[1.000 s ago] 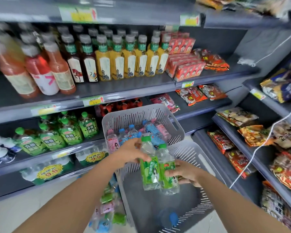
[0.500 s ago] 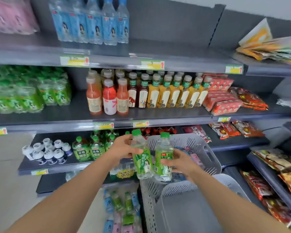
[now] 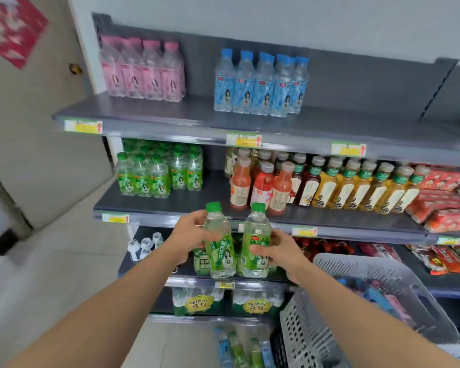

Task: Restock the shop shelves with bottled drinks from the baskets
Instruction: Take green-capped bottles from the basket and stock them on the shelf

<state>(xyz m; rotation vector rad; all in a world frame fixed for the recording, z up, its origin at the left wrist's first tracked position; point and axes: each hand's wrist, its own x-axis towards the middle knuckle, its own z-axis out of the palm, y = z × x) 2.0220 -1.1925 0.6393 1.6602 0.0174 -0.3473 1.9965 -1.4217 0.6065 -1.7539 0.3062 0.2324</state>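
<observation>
Both of our hands are loaded: left hand point(image 3: 189, 235) curled round the left bottle point(image 3: 219, 248) near its shoulder, right hand point(image 3: 279, 251) curled round the right bottle point(image 3: 255, 245) at the label. The bottles are green-capped, upright, side by side and just apart, in front of the lip of the middle shelf point(image 3: 194, 196). Matching green stock point(image 3: 157, 176) stands on that shelf at ten o'clock from our hands. Bare shelf lies between it and the juice bottles point(image 3: 260, 187) at one o'clock. The grey basket point(image 3: 356, 296) is at four o'clock, with pink and blue bottles inside. Step in hand, we judge: lifting the pair up to the green group. Risks from here: with both hands full, neither can steady the other. The left grip sits high on smooth clear plastic and may slip if we tilt. Going in two at once, a base could catch the shelf lip, or a cap could clip the top shelf point(image 3: 186, 110) at twelve o'clock. Setting down hard against the front row could topple it, and drifting right would nudge the juice row. The view is smeared, so we cannot tell which way the labels face
</observation>
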